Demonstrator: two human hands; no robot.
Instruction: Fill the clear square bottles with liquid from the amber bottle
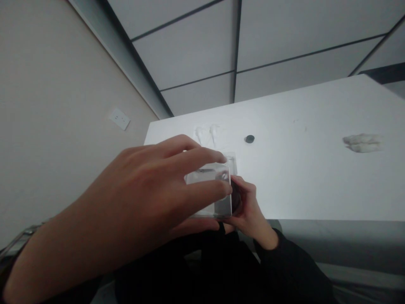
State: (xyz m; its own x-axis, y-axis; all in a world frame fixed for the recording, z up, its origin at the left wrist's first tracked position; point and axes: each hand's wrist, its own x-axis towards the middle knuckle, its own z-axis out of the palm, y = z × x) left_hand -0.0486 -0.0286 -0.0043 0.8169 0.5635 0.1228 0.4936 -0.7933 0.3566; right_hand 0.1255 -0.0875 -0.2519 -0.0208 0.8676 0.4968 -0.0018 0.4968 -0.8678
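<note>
**Hands close on a clear box at the table's near edge**

Fingers of our left hand [126, 198] wrap around a small clear plastic box [210, 190], the index and middle fingertips pressed on its upper and front faces and the thumb tucked beneath it. The hand fills the near left of the view, and a metal watch band [19, 245] shows at its wrist. We hold the box just above the near edge of the white table [300, 177], in front of our body, and something dark and silvery sits inside it, too blurred to name.

Our right hand [248, 207], in a black sleeve [294, 266], comes up from below on the box's right side. Its fingers are curled and pinched on a dark round piece [236, 196] that touches the box's right face; we cannot tell whether that piece is part of the box.

Farther back on the table lie a small dark round object [249, 139], well apart from the box, two pale crumpled wrappers [207, 133] near the far left corner, and a crumpled white tissue [362, 142] far to the right. A wall outlet [120, 118] sits on the beige wall to the left.
</note>
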